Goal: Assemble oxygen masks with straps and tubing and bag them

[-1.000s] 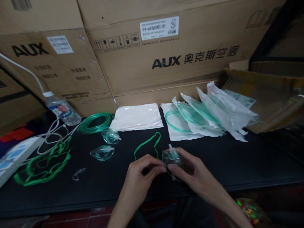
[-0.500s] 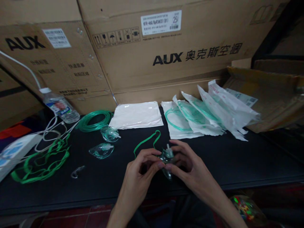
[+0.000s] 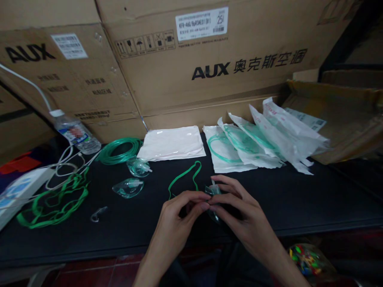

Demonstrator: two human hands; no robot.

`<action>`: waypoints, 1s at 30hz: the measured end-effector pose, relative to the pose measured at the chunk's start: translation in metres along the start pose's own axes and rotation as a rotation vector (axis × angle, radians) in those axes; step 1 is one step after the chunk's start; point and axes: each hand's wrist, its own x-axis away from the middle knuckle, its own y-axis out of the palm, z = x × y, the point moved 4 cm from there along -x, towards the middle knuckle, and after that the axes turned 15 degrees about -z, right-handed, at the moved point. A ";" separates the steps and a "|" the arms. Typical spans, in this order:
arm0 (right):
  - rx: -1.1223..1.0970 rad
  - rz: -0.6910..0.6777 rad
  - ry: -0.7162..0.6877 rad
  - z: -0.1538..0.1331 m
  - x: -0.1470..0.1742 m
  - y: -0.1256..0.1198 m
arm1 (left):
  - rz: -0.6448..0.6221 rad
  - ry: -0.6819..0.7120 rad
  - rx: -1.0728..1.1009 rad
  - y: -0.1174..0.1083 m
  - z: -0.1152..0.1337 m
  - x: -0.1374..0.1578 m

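A small clear-green oxygen mask [image 3: 214,216], partly hidden by fingers, is held above the front of the black table. My right hand [image 3: 239,203] is closed around it, its thumb and index finger meeting the left fingertips at the mask's edge. My left hand [image 3: 187,209] pinches there with thumb and index finger, at the end of a green elastic strap [image 3: 183,174]. The strap loops away over the tabletop behind the left hand. Exactly how strap and mask meet is hidden by the fingers.
Two more masks [image 3: 128,188] lie left, near coiled green tubing [image 3: 119,151], a bundle of green straps [image 3: 54,203] and a clear bent connector [image 3: 98,214]. White packages [image 3: 173,143] and bagged mask sets [image 3: 227,153] stand behind. A bottle [image 3: 77,133] and power strip [image 3: 25,191] are far left.
The right index finger has come down to the left fingertips at the mask's edge, covering more of the mask. The left hand has shifted slightly right.
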 end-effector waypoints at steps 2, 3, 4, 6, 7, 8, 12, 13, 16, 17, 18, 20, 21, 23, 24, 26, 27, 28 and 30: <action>-0.027 0.000 0.007 0.001 -0.001 0.000 | -0.001 0.015 -0.021 0.000 0.001 0.000; -0.043 0.002 0.013 0.002 -0.001 0.000 | -0.002 0.024 -0.038 0.000 0.002 0.000; -0.058 0.005 0.018 0.002 -0.001 0.000 | 0.000 0.033 -0.061 0.000 0.003 0.001; -0.081 0.015 0.032 0.002 0.000 -0.001 | 0.003 0.047 -0.126 0.001 0.006 0.001; -0.088 0.020 0.037 0.003 0.001 -0.002 | 0.004 0.051 -0.162 0.001 0.008 0.001; -0.093 0.022 0.039 0.003 0.001 -0.002 | -0.002 0.055 -0.196 0.002 0.009 0.001; -0.099 -0.002 0.044 0.004 0.003 -0.001 | -0.046 0.049 -0.288 0.006 0.014 0.000; -0.101 -0.011 0.048 0.004 0.003 -0.001 | -0.049 0.047 -0.299 0.007 0.015 -0.001; -0.093 -0.037 0.055 0.005 0.002 0.001 | -0.035 0.049 -0.322 0.007 0.017 0.000; -0.085 -0.042 0.054 0.005 0.002 0.001 | -0.029 0.049 -0.331 0.007 0.018 0.000; -0.075 -0.044 0.051 0.005 0.002 0.002 | -0.025 0.048 -0.340 0.007 0.018 0.000; -0.058 -0.035 0.044 0.005 0.003 0.001 | -0.013 0.041 -0.351 0.007 0.017 0.000; -0.057 -0.024 0.045 0.004 0.003 0.000 | -0.006 0.035 -0.350 0.006 0.017 0.000; -0.073 -0.002 0.064 0.004 0.003 -0.002 | 0.002 0.017 -0.333 0.005 0.015 0.001; -0.093 0.013 0.082 0.005 0.004 -0.003 | 0.007 0.008 -0.319 0.005 0.014 0.001; -0.148 0.050 0.120 0.007 0.004 -0.005 | 0.010 -0.008 -0.290 0.003 0.011 0.001; -0.180 0.078 0.132 0.008 0.004 -0.006 | 0.013 -0.012 -0.277 0.003 0.010 0.002; -0.213 0.108 0.140 0.009 0.005 -0.007 | 0.020 -0.015 -0.265 0.002 0.009 0.002; -0.275 0.163 0.152 0.011 0.005 -0.009 | 0.038 -0.021 -0.245 0.001 0.008 0.002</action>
